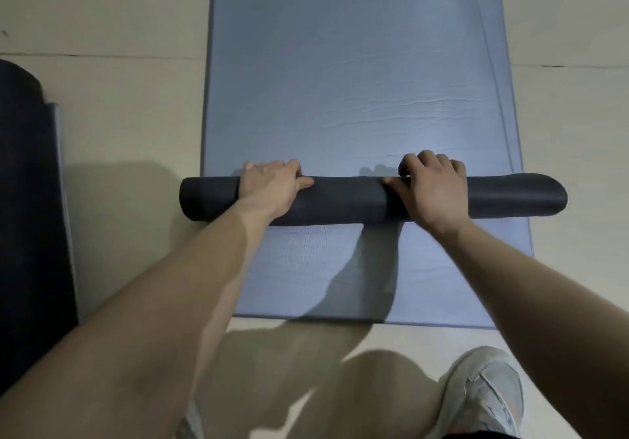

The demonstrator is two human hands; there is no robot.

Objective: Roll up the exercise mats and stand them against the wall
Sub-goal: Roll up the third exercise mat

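Dark foam is pressed under curled fingers of the right hand and the flatter left hand, both laid over the roll, neither closed around it. The roll lies across the blue mat, near its close end, with much flat mat beyond. Even pressure from both hands is judged necessary so the ends are kept level and the wrap tight. Another dark mat is seen at the left, on the floor.
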